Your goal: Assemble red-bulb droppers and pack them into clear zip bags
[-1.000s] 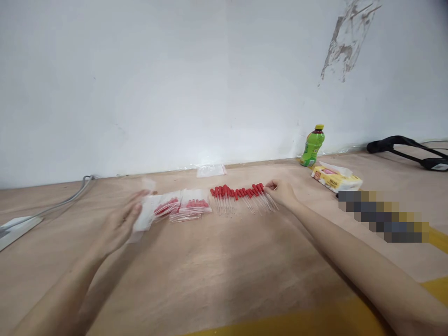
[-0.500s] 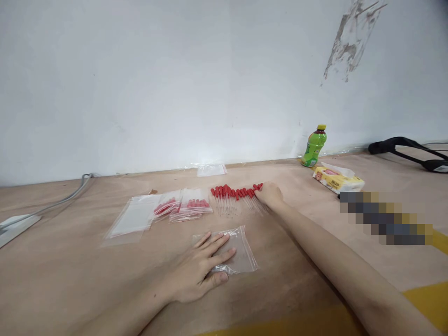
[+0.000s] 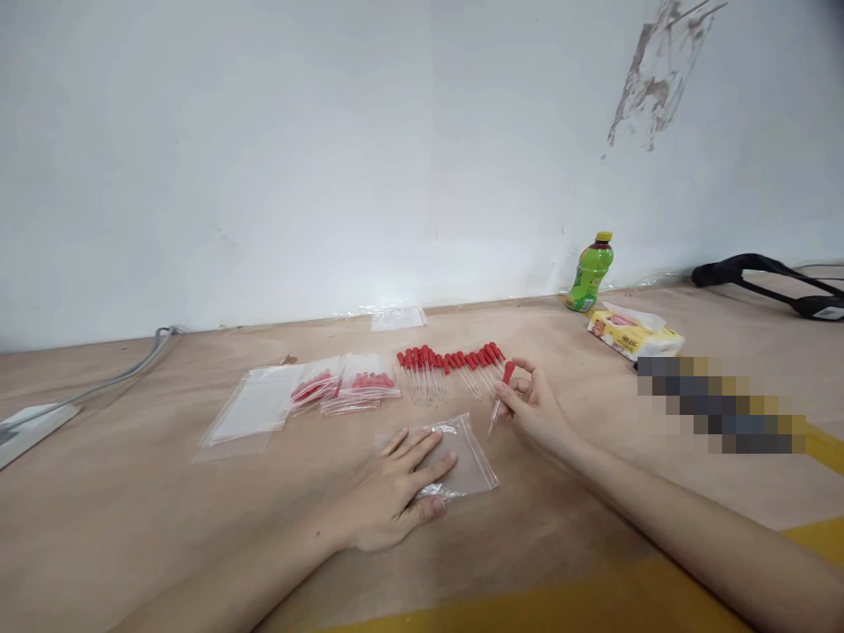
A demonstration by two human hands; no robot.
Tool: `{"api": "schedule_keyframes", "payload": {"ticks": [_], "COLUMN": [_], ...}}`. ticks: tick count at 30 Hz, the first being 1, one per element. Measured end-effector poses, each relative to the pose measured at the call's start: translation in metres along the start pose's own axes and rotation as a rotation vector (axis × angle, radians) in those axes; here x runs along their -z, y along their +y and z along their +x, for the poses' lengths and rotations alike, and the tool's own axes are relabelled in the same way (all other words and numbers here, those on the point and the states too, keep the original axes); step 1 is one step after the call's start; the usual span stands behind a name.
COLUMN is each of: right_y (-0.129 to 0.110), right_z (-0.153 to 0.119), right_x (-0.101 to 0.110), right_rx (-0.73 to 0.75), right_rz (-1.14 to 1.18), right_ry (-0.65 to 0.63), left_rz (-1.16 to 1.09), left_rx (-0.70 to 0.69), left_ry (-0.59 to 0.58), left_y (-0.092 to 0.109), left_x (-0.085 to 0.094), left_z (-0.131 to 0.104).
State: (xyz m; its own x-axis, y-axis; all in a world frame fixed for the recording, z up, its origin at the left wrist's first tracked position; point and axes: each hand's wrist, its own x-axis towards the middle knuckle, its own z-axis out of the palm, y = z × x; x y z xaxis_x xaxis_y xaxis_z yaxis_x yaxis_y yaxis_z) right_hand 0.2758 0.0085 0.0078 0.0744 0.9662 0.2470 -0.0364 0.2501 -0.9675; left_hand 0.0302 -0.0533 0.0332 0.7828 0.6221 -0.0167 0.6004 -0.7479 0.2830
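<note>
A clear zip-lock bag (image 3: pixel 471 462) lies flat on the table, its zip edge toward the right. My left hand (image 3: pixel 399 483) rests on it with fingers spread, pressing its left part. Between thumb and fingers of my right hand (image 3: pixel 531 404) is a dropper (image 3: pixel 507 376) with a red rubber bulb and a clear thin tube, tip pointing down and left. Just left of that hand lies a row of droppers (image 3: pixel 454 362) with red bulbs toward the wall. Farther left are zip-lock bags with red-bulbed droppers (image 3: pixel 373 383) inside, overlapping other flat bags (image 3: pixel 254 400).
Another clear bag (image 3: pixel 399 319) lies by the wall. At the back right stand a green bottle (image 3: pixel 590 274) with a yellow cap and a yellow tissue pack (image 3: pixel 636 332). A black frame-like object (image 3: pixel 758 272) is at far right. A grey cable (image 3: pixel 141 365) runs along the left.
My right hand has drawn one dropper away from the row's right end, toward me and rightward. My left hand and the bag beneath it have shifted slightly right and away from me.
</note>
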Motion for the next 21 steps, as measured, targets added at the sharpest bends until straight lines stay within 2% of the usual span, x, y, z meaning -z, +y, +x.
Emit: {"api": "schedule_keyframes", "payload": {"ticks": [7, 11, 13, 16, 18, 21], "right_y": [0.010, 0.012, 0.009, -0.002, -0.009, -0.015], "right_z": [-0.010, -0.013, -0.014, -0.012, -0.011, -0.013], "right_x": [-0.003, -0.003, 0.006, 0.023, 0.031, 0.031], "right_rx": [0.012, -0.088, -0.177, -0.250, -0.211, -0.082], "right_rz": [0.013, 0.104, 0.109, -0.032, -0.160, -0.209], "right_ry": [-0.008, -0.058, -0.160, -0.472, -0.637, -0.712], "left_rz": [0.020, 0.036, 0.044, 0.059, 0.064, 0.062], "left_rx": [-0.008, 0.012, 0.021, 0.025, 0.022, 0.015], "left_ry": [0.013, 0.000, 0.001, -0.002, -0.009, -0.012], "left_y": [0.003, 0.004, 0.006, 0.007, 0.007, 0.006], "left_x": [-0.002, -0.001, 0.000, 0.001, 0.001, 0.001], "left_z": [0.007, 0.006, 0.006, 0.006, 0.006, 0.007]}}
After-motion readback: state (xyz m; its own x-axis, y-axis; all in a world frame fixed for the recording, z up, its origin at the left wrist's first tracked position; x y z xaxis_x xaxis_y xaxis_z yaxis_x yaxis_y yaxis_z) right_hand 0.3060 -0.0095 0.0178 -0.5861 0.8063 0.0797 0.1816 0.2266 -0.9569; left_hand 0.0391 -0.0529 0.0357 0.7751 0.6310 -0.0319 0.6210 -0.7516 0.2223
